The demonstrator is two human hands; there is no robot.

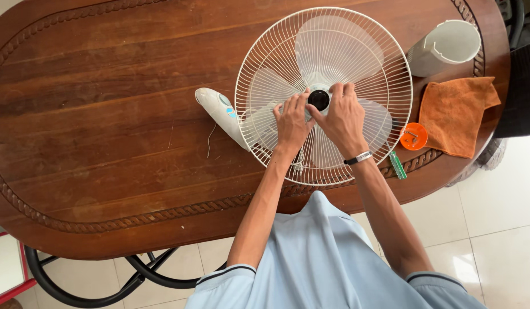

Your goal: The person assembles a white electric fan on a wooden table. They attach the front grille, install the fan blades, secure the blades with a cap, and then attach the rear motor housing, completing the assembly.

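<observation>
Both hands, left hand [292,121] and right hand [340,114], pinch the dark hub cap [319,99] at frame centre; your fan [324,94] looks light, its thin wire grille springy; grip the rigid hub.

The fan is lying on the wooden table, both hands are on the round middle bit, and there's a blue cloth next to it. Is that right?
Nearly. The cloth is orange, not blue, as the head view shows. The rest holds: the fan lies on the wooden table, and the left hand and right hand are both at its round middle bit.
</observation>
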